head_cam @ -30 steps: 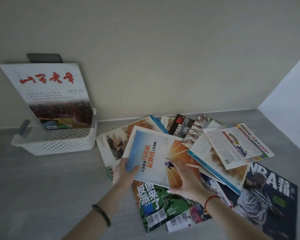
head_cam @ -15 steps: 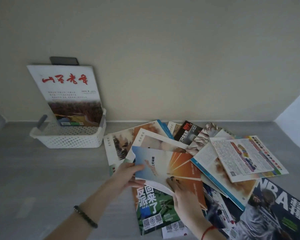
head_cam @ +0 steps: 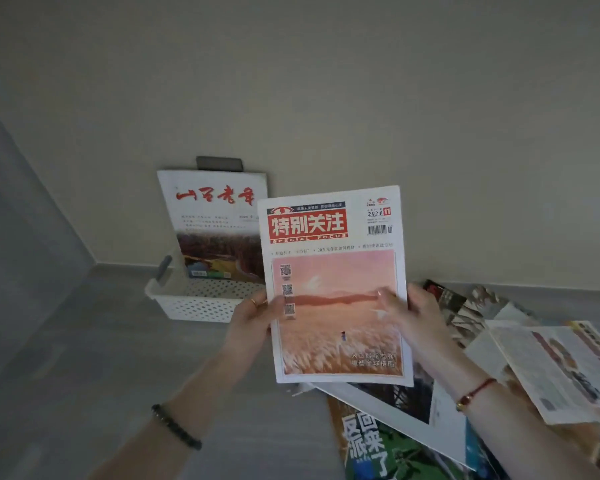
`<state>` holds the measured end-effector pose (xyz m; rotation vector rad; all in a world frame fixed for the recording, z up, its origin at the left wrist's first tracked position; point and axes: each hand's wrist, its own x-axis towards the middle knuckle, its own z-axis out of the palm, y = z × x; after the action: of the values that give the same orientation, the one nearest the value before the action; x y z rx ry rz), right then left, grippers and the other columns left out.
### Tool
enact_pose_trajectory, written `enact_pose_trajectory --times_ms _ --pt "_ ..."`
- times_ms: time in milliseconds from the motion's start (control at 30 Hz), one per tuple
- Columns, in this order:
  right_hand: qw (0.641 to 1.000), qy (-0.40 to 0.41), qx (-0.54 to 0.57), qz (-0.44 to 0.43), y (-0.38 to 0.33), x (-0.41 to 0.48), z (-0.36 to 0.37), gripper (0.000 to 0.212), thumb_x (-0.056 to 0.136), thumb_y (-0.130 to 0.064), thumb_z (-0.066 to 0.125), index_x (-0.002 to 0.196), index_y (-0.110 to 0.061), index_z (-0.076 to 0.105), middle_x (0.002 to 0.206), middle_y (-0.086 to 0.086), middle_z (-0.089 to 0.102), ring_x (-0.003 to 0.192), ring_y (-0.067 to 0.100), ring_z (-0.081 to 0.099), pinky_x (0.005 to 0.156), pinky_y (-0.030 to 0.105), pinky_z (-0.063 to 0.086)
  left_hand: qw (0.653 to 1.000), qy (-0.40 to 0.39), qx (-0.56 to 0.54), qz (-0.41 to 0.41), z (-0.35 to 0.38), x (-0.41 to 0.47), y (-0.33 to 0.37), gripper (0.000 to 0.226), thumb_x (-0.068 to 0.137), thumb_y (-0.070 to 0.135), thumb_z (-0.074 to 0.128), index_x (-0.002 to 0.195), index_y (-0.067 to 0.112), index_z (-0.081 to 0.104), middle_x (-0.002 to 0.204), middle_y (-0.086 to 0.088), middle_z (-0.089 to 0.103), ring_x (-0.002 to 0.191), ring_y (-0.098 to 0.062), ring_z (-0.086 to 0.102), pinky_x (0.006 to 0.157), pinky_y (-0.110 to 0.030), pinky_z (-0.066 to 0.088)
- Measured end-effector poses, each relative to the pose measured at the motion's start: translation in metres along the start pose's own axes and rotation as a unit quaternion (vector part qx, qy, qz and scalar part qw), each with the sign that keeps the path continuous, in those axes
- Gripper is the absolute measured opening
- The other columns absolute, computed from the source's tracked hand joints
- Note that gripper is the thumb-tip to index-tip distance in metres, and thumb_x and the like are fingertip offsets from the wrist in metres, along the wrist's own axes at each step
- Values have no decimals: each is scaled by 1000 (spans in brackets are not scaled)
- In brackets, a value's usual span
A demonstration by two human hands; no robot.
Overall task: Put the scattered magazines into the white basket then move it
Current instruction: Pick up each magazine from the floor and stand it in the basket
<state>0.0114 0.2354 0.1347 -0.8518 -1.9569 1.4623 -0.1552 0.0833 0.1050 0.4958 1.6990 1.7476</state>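
A magazine with a red title block and a pink sunset cover (head_cam: 336,285) is held upright in the air, in front of me. My left hand (head_cam: 252,318) grips its left edge and my right hand (head_cam: 409,315) grips its right edge. Behind it, against the wall, stands the white perforated basket (head_cam: 194,304). A white magazine with red brush lettering (head_cam: 215,223) stands in the basket, leaning on the wall. The scattered magazines (head_cam: 499,375) lie in an overlapping pile on the grey floor at the right and lower right.
A green-covered magazine (head_cam: 378,448) lies at the bottom under a white-edged one. A dark handle (head_cam: 163,268) sticks up at the basket's left end. A beige wall (head_cam: 326,98) runs behind everything; a grey wall closes the left side. Grey floor (head_cam: 84,358) lies left of the pile.
Both hands lifted a magazine off the pile and turned it over, its pink front cover now facing me. The view swung left, so the basket sits nearer the centre.
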Motion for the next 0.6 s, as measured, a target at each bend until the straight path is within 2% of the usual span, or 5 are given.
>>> enact_pose_trajectory --times_ms 133,267,400,500,600 --pt "999 22 -12 -21 -18 27 48 9 85 -16 59 93 -15 63 87 -3 68 68 3 66 55 14 53 997 21 61 46 -47 17 23 18 86 13 56 87 28 67 88 6 74 82 -14 70 75 -30 57" --pt "994 41 -66 -75 -44 70 98 10 88 -11 54 90 -16 62 78 -10 63 66 -3 59 53 8 46 988 68 115 82 -104 56 57 14 84 16 59 93 24 67 94 0 69 87 -19 67 83 -36 52" --pt "991 73 -68 -84 -60 117 149 19 88 -8 53 102 -9 65 87 -3 63 74 16 60 68 29 51 976 100 149 123 -150 103 82 13 83 21 60 83 31 68 88 -2 72 74 -12 70 66 -28 57" --pt "991 93 -61 -75 -60 145 181 18 87 -8 55 100 -10 66 85 -3 63 71 15 60 69 32 51 968 135 167 134 -176 140 91 14 81 21 64 93 19 69 87 3 68 64 2 64 54 -12 49" --pt "990 120 -52 -47 -48 166 208 14 86 -9 56 94 -9 67 80 -3 64 64 9 60 60 22 49 964 166 172 120 -190 170 83 21 77 19 68 96 10 69 88 3 66 68 -7 62 64 -23 52"
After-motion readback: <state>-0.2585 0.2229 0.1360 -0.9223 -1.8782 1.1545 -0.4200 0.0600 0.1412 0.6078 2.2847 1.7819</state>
